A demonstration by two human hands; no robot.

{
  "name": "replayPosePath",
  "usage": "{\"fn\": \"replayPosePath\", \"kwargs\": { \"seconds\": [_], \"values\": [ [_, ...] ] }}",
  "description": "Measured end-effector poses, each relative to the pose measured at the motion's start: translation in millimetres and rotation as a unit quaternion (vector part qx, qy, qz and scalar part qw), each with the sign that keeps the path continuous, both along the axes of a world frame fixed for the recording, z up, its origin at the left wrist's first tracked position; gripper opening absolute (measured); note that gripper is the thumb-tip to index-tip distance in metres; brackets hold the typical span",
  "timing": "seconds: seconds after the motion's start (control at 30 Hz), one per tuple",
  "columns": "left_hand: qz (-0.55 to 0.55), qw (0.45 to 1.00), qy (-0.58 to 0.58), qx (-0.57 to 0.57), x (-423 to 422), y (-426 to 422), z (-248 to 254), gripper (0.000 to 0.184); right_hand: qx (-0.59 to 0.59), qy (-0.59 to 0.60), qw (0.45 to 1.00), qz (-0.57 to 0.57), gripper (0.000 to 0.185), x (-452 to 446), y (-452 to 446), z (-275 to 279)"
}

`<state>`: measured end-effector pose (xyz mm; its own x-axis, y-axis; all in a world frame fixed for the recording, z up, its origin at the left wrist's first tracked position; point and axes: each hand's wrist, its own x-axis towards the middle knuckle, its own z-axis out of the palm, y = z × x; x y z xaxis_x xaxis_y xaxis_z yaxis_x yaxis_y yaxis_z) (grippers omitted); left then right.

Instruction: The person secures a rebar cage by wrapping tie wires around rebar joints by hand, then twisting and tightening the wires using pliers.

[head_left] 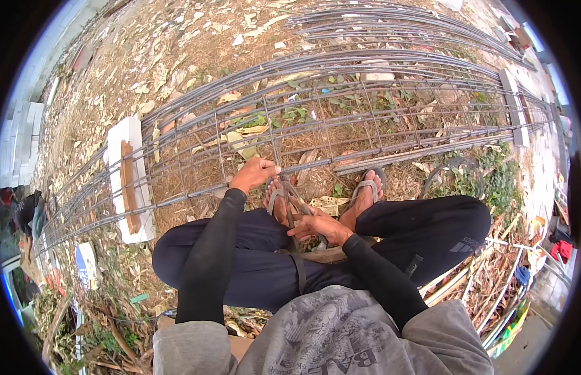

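Observation:
A long rebar cage (328,160) of steel bars and thin cross ties runs across the ground before me. At its near bar my left hand (256,174) is closed, fingertips pinched at the bar by a cross tie. Whatever small piece sits in that pinch is hidden. Lower down, in front of my lap, my right hand (320,227) is wrapped round the handles of pincers (292,209). Their long handles slant up toward the near bar, and the head lies close below my left fingertips.
White blocks support the cage at the left (142,222) and right (514,106). More loose rebar (390,14) lies beyond it. Dry leaves and debris cover the ground. My sandalled feet (367,190) are close to the near bar. Pipes and sticks (472,281) lie at the right.

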<state>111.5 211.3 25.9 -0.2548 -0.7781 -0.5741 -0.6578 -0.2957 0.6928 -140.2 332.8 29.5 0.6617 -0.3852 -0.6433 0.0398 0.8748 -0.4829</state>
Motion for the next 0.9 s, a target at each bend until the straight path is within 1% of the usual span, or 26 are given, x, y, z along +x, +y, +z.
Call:
{"fn": "replayPosePath", "kwargs": {
  "seconds": [0.1, 0.17, 0.2, 0.27, 0.3, 0.37, 0.4, 0.47, 0.57, 0.6, 0.67, 0.7, 0.77, 0.8, 0.87, 0.9],
  "values": [
    [-0.008, 1.000, -0.008, 0.001, 1, 1, 1, 0.055, -0.037, 0.014, 0.999, 0.005, 0.070, 3, -3, 5],
    [-0.012, 1.000, -0.002, 0.012, 2, 0, -1, 0.056, -0.068, 0.047, 0.997, -0.002, 0.065, 5, -1, -4],
    [-0.015, 1.000, 0.000, 0.017, 3, 0, -2, 0.056, -0.105, 0.071, 0.992, 0.007, 0.063, 5, -1, -8],
    [-0.006, 1.000, 0.008, 0.006, 2, 1, -3, 0.046, -0.179, 0.118, 0.976, 0.027, 0.058, 5, 1, -22],
    [-0.001, 1.000, 0.012, 0.000, 2, 0, -3, 0.041, -0.176, 0.111, 0.978, 0.014, 0.056, 5, 2, -31],
    [-0.006, 1.000, 0.003, 0.000, 0, -1, 4, 0.041, -0.170, 0.098, 0.981, -0.013, 0.052, 8, 4, -38],
    [-0.008, 1.000, -0.001, 0.000, -1, -1, 7, 0.041, -0.131, 0.096, 0.987, -0.007, 0.050, 4, 5, -40],
    [-0.016, 1.000, -0.010, 0.007, 0, -2, 6, 0.042, -0.052, 0.094, 0.994, 0.005, 0.049, 2, -3, -6],
    [-0.011, 1.000, -0.010, -0.006, -2, 0, 7, 0.042, -0.038, 0.084, 0.996, -0.010, 0.048, 3, -4, -12],
    [-0.005, 1.000, -0.009, -0.014, -2, 1, 9, 0.042, -0.039, 0.070, 0.997, -0.010, 0.049, 2, -3, -13],
    [-0.030, 0.999, -0.024, -0.037, -2, 2, 10, 0.043, -0.039, 0.042, 0.998, -0.010, 0.050, 3, -3, -3],
    [-0.042, 0.997, -0.032, -0.050, -2, 1, 10, 0.044, -0.009, 0.008, 1.000, -0.019, 0.051, 4, -5, -2],
    [-0.028, 0.999, -0.015, -0.009, -1, 0, 7, 0.045, 0.053, -0.061, 0.996, -0.038, 0.053, 1, -3, -3],
    [-0.021, 1.000, -0.005, 0.011, -2, 0, 5, 0.046, 0.036, -0.025, 0.998, -0.044, 0.054, -2, 1, -3],
    [-0.049, 0.998, -0.032, -0.010, 4, 2, -27, 0.050, -0.015, 0.029, 0.999, -0.038, 0.055, 2, 1, -12],
    [-0.066, 0.997, -0.026, -0.035, 8, 4, -43, 0.050, -0.179, 0.136, 0.973, -0.042, 0.058, 5, 9, -19]
  ]
}}
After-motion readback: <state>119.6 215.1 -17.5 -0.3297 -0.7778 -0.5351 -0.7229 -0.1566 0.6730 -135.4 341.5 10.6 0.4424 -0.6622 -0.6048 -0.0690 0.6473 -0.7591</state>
